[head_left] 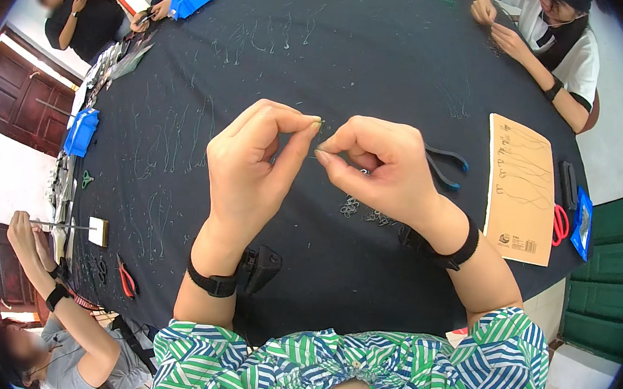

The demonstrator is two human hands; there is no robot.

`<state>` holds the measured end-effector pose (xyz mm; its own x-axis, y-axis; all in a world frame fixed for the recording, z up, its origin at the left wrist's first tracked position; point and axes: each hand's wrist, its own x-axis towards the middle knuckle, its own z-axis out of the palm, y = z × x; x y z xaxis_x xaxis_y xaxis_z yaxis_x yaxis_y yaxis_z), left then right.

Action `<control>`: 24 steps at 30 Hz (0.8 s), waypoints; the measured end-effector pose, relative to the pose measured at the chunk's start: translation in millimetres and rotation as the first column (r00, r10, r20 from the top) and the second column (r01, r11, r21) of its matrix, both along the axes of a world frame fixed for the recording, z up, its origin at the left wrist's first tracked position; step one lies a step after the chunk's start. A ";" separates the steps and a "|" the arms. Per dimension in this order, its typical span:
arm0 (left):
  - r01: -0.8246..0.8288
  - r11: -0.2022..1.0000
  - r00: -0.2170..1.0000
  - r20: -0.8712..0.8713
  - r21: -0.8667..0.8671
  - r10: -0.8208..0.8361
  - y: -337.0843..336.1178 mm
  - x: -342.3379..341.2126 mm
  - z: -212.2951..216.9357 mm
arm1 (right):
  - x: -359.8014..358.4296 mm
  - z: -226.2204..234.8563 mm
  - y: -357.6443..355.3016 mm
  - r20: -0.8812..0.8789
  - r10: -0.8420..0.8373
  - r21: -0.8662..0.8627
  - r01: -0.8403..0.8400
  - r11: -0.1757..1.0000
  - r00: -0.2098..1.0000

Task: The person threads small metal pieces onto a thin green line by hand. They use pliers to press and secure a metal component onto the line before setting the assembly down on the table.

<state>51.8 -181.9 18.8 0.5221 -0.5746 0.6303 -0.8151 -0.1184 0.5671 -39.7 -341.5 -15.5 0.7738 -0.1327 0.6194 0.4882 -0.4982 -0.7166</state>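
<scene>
Above the middle of the black-covered table, my left hand [251, 158] and my right hand [389, 165] face each other a short gap apart. Thumb and forefinger of the left are pinched on a thin green thread [322, 123], of which only a tiny bit shows at the fingertips. My right hand is pinched too, its other fingers curled; what it grips is too small to make out. Below the right hand lies a loose pile of small dark metal hooks [350, 206]. Pliers with blue-tipped handles [447, 169] rest beside that hand, their jaws hidden behind it.
To the right lie a brown cardboard sheet [517, 224] bearing several hooked lines, red-handled scissors [560, 224] and a blue packet [582, 223]. Thin threads are strewn over the black cloth [332, 288]. Red pliers [125, 277] and a blue tray [81, 132] are left. Other people sit around.
</scene>
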 end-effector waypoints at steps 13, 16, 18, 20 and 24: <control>0.094 0.995 0.996 -0.010 0.032 -0.094 1.0 -1.5 -0.7 | 5.0 6.8 -19.1 -0.210 0.085 0.337 -0.010 0.941 0.974; 0.075 0.997 0.996 -0.047 0.006 -0.075 0.5 -2.0 -0.2 | 9.4 -4.9 -15.0 -0.247 0.221 0.481 -0.078 0.873 0.944; 0.057 0.998 0.996 -0.064 -0.006 -0.057 0.7 -1.9 0.3 | 8.7 -6.2 -7.9 -0.212 0.281 0.560 -0.119 0.820 0.936; 0.019 1.000 0.999 -0.049 -0.015 -0.020 1.7 -0.6 -0.3 | 2.3 -2.0 -5.0 -0.213 0.204 0.393 -0.107 0.913 0.955; 0.023 1.000 1.000 -0.009 -0.007 -0.023 -0.2 -0.2 0.0 | -0.7 4.3 -2.7 -0.024 0.028 0.020 -0.028 0.999 0.999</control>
<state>51.7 -182.0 18.8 0.5146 -0.5822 0.6295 -0.8125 -0.0964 0.5750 -40.4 -344.2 -11.3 0.7922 -0.1226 0.5979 0.4841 -0.4702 -0.7379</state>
